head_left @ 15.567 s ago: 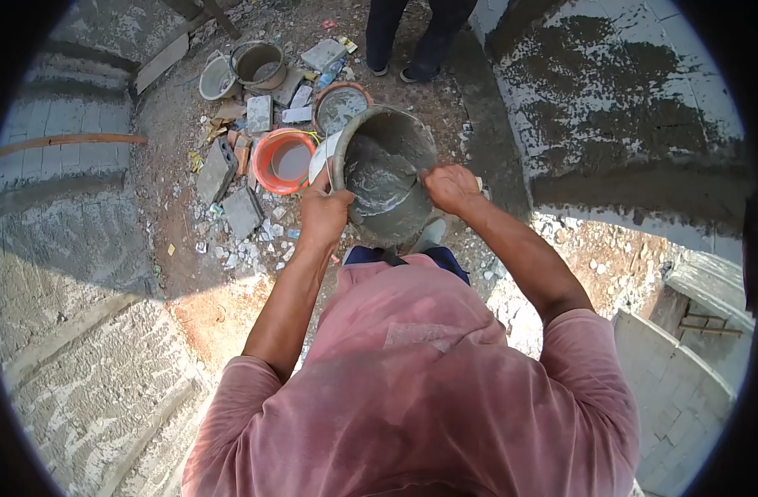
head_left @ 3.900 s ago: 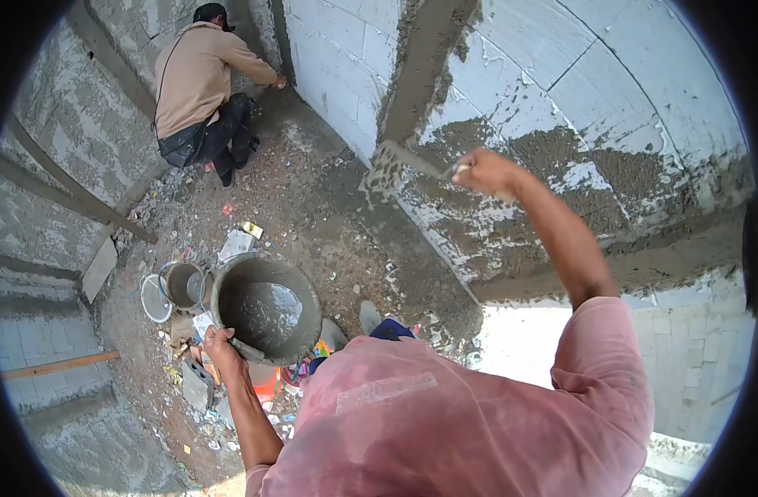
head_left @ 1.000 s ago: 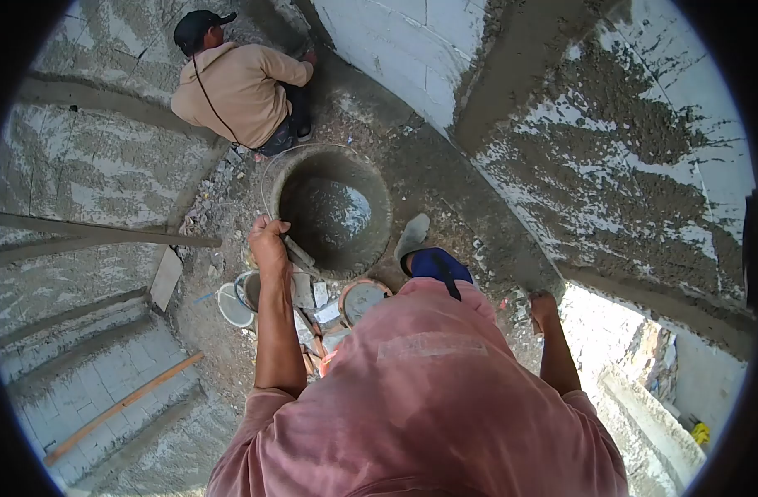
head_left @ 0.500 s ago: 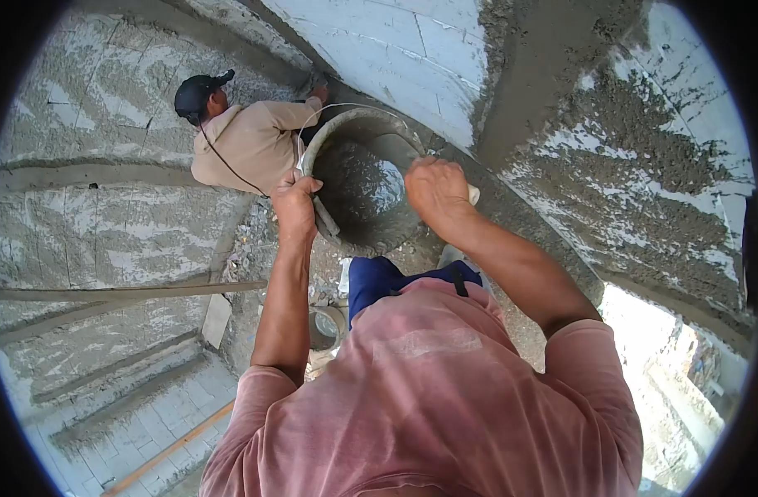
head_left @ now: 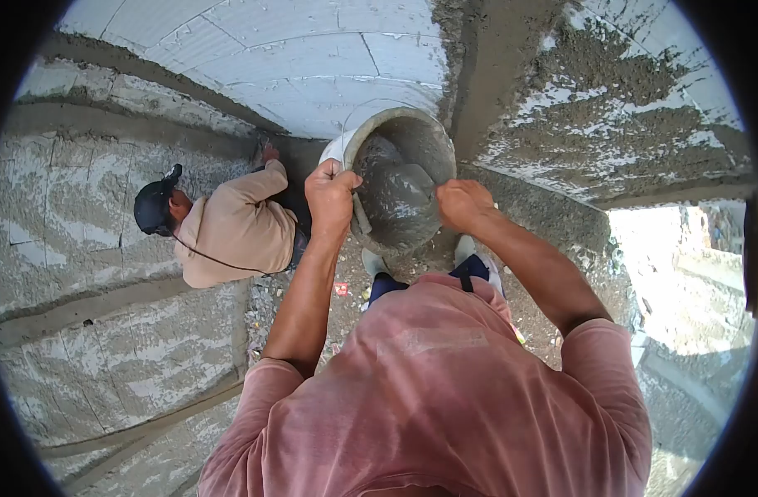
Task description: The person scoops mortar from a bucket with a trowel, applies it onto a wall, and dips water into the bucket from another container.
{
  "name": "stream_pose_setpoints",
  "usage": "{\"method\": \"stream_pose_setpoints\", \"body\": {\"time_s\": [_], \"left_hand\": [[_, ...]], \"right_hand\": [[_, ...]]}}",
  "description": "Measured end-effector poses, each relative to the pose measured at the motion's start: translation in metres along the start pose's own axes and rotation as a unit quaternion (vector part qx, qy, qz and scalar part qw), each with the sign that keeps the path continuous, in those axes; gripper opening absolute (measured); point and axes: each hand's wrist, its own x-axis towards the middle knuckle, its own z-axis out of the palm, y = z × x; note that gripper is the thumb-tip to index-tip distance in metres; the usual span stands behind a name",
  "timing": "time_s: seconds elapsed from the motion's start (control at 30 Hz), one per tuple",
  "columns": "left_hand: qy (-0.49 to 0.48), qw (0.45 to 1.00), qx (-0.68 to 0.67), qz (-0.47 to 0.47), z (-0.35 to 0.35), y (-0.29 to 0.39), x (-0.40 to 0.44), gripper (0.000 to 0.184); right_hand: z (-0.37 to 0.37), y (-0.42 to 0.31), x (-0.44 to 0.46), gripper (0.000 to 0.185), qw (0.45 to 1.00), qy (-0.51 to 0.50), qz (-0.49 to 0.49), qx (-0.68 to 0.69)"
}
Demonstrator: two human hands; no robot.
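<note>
A mortar-caked bucket [head_left: 433,147] is held up in front of my body, tilted so its inside faces me. Wet grey mortar [head_left: 389,220] lies inside it. My left hand [head_left: 330,199] is closed around the left rim, beside the thin wire handle [head_left: 346,124]. On the other side, my right hand [head_left: 465,205] is closed on the handle of a trowel [head_left: 409,184]. Its mortar-covered blade appears to be inside the bucket, and the fist hides most of the handle.
Another person [head_left: 240,219] in a cap and beige top crouches to the left, one hand at the wall base. A white block wall [head_left: 313,66] stands ahead, with a partly plastered wall [head_left: 594,108] at right. Debris [head_left: 340,289] lies on the ground.
The view has turned, and the crouching person now appears lower and farther left. The bucket has shifted slightly right in view, showing more of the mortar. Both hands keep their grips.
</note>
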Motion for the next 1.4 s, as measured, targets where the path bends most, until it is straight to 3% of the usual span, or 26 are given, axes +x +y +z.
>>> {"method": "stream_pose_setpoints", "body": {"time_s": [0.1,0.2,0.3,0.43,0.53,0.6,0.73,0.9,1.03,1.13,1.2,1.3,1.4], "left_hand": [[-0.081,0.996,0.008,0.02,-0.017,-0.003,0.02,0.028],[-0.155,0.987,0.029,0.037,-0.051,-0.009,0.046,0.032],[-0.184,0.983,0.004,0.022,-0.075,-0.004,0.063,0.035],[-0.208,0.978,-0.012,0.002,-0.079,0.006,0.074,0.034],[-0.217,0.976,0.008,-0.011,-0.079,0.008,0.072,0.035],[-0.225,0.974,0.008,-0.003,-0.082,0.003,0.074,0.035],[-0.235,0.971,-0.017,-0.042,-0.079,0.001,0.078,0.031],[-0.253,0.962,-0.051,-0.092,-0.08,-0.012,0.093,0.02],[-0.24,0.966,-0.033,-0.094,-0.089,-0.005,0.094,0.018],[-0.234,0.97,0.003,-0.073,-0.104,-0.001,0.101,0.018],[-0.223,0.972,-0.005,-0.074,-0.109,0.008,0.097,0.021],[-0.19,0.979,0.035,-0.069,-0.119,0.013,0.098,0.024],[-0.112,0.984,0.115,-0.073,-0.133,0.018,0.104,0.023]], "right_hand": [[0.037,-0.039,-0.01,0.028,0.984,-0.011,0.093,0.154],[0.064,-0.08,-0.008,0.039,0.928,-0.057,0.173,0.326],[0.055,-0.141,-0.023,0.044,0.951,0.019,0.251,0.179],[0.064,-0.167,-0.033,0.041,0.919,0.071,0.306,0.24],[0.065,-0.162,-0.038,0.038,0.798,0.019,0.293,0.527],[0.058,-0.171,-0.047,0.037,0.723,0.02,0.296,0.624],[0.071,-0.17,-0.063,0.038,0.627,0.034,0.239,0.741],[0.057,-0.177,-0.11,0.036,0.384,0.161,0.17,0.893],[-0.005,-0.172,-0.173,0.039,0.377,0.405,0.094,0.828],[-0.079,-0.176,-0.235,0.032,0.397,0.644,0.055,0.651],[-0.127,-0.178,-0.275,0.03,0.378,0.789,0.059,0.481],[-0.178,-0.141,-0.333,0.029,0.305,0.923,0.104,0.212],[-0.222,-0.107,-0.372,0.037,0.129,0.944,0.302,-0.022]]}}
